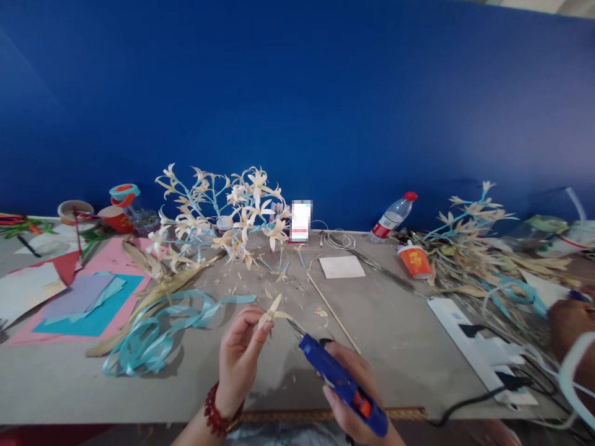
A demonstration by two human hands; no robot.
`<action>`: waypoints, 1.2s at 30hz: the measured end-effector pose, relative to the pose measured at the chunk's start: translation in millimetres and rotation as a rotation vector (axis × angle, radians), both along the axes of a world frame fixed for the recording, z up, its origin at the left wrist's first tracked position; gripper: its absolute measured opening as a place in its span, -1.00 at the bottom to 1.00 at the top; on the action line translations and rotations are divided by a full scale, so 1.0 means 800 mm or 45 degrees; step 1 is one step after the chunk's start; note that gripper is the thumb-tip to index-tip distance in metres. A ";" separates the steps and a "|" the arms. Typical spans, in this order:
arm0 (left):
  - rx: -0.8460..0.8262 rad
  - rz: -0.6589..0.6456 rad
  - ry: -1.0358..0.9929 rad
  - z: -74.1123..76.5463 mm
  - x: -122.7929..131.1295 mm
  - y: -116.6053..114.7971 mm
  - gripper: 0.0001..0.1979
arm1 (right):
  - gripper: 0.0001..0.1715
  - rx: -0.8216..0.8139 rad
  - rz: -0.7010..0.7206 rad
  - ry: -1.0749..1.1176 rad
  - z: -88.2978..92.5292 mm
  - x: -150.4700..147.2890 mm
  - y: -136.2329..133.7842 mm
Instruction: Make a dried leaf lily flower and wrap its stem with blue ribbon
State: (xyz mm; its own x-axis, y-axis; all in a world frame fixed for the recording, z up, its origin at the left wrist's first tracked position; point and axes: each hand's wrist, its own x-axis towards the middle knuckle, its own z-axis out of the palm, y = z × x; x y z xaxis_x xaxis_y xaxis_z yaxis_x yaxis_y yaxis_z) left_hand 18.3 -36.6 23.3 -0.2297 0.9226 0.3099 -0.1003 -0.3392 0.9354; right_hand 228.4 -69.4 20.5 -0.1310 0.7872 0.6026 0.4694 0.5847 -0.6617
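Note:
My left hand [239, 356] pinches a small cream handmade flower [274, 313] between thumb and fingers, low in the middle of the view. A red bead bracelet [214, 412] circles that wrist. My right hand [351, 396] grips a blue hot glue gun [341, 384] with an orange trigger. Its metal nozzle points up-left and ends just beside the flower. Behind them a branch of cream flowers on light-blue stems [223, 214] lies on the grey table [400, 347].
Curled light-blue ribbon [162, 328], dried leaves and coloured paper sheets [79, 297] lie at left. A thin stick [332, 313], white card, red paper cup [415, 260], water bottle [393, 218], white power strip [469, 344] and a second flower branch lie to the right. Another person's hand [569, 319] shows at far right.

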 end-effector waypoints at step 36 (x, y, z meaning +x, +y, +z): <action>-0.288 -0.032 -0.226 -0.012 -0.001 -0.005 -0.85 | -0.53 0.102 0.095 -0.208 0.002 -0.023 0.010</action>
State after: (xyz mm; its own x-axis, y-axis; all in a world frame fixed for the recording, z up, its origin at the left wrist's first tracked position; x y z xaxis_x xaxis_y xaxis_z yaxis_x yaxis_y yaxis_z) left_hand 17.3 -40.3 13.6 -0.2383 0.9698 0.0527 -0.2753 -0.1195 0.9539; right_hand 209.8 -61.3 22.0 -0.2882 0.7222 0.6287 0.5205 0.6693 -0.5302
